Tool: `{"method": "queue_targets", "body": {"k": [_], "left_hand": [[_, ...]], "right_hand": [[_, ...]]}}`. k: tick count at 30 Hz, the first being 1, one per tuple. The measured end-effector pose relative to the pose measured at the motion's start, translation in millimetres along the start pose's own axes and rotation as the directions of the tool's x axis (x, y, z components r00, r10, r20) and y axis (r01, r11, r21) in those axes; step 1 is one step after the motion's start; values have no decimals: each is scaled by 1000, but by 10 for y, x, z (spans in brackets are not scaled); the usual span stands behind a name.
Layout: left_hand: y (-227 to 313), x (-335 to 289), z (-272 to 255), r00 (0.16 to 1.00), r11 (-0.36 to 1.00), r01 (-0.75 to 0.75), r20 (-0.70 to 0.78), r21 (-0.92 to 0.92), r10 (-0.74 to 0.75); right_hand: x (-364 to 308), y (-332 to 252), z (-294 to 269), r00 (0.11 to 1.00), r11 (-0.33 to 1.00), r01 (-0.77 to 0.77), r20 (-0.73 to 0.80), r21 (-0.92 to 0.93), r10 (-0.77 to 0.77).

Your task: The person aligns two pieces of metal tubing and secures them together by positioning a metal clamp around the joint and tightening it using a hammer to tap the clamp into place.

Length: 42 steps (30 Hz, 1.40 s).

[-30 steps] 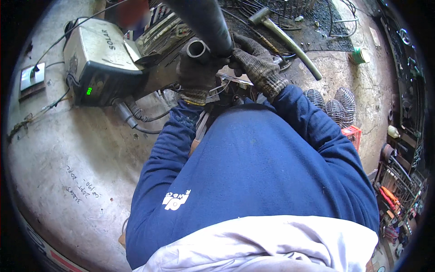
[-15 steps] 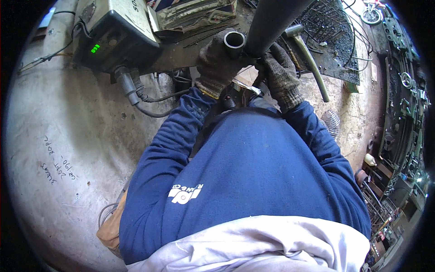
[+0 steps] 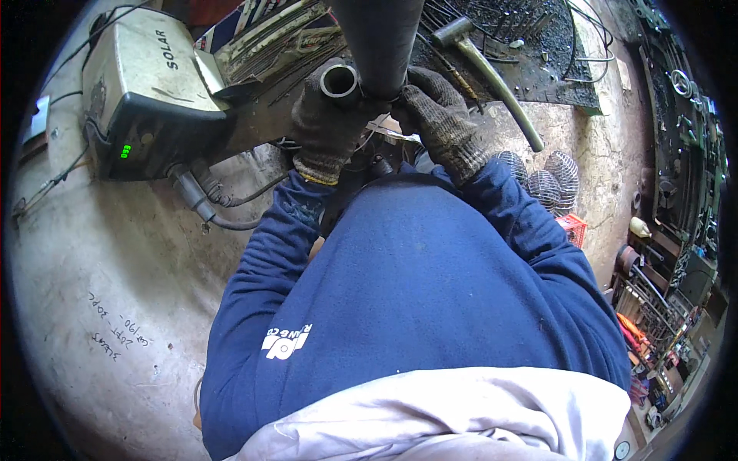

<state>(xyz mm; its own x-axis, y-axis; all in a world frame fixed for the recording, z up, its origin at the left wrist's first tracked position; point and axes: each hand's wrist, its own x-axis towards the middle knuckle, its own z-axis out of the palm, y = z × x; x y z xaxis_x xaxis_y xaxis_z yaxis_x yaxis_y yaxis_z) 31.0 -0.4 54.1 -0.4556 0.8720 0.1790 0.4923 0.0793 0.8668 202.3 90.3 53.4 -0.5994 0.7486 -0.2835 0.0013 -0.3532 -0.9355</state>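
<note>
My left hand (image 3: 321,129), in a dark knitted work glove, is closed around a short, open-ended metal tube (image 3: 338,81). Just right of this tube, a thick dark pipe (image 3: 380,42) rises toward the top of the picture. My right hand (image 3: 440,119), gloved the same way, is closed at the lower end of the thick pipe; its fingertips are partly hidden behind it. The two hands are close together in front of my body. Whether the tube and the pipe are joined is hidden by the gloves.
At the left stands a welding machine (image 3: 157,84) with a green display and a cable plug. A worktable (image 3: 269,111) carries thin rods in a box (image 3: 269,46) and a hammer (image 3: 496,81). Round wire coils (image 3: 553,180) and a red crate (image 3: 571,229) lie right, before cluttered shelving (image 3: 676,184).
The camera view has turned, so the table, hammer and hands appear farther left and more of the coils and crate shows. Both hands keep their hold on the tube and pipe.
</note>
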Motion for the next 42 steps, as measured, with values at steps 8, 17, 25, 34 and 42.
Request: {"method": "queue_targets", "body": {"k": [8, 17, 25, 34, 42], "left_hand": [[-76, -63, 60, 988, 990, -32, -145, 137, 52], [-208, -44, 96, 973, 971, -139, -155, 197, 171], [-366, -78, 141, 984, 993, -116, -137, -29, 111], [-25, -70, 73, 985, 961, 8, -165, 276, 39], [-306, -52, 118, 998, 998, 28, -50, -60, -31]], "right_hand": [[-22, -38, 11, 999, 999, 6, 40, 47, -8], [-124, -155, -310, 984, 985, 131, -109, -114, -143], [182, -605, -829, 836, -90, 168, 190, -982, -514], [146, -564, -846, 842, 340, 241, 21, -909, -539], [-342, -563, -437, 985, 998, -68, -159, 7, 69]]}}
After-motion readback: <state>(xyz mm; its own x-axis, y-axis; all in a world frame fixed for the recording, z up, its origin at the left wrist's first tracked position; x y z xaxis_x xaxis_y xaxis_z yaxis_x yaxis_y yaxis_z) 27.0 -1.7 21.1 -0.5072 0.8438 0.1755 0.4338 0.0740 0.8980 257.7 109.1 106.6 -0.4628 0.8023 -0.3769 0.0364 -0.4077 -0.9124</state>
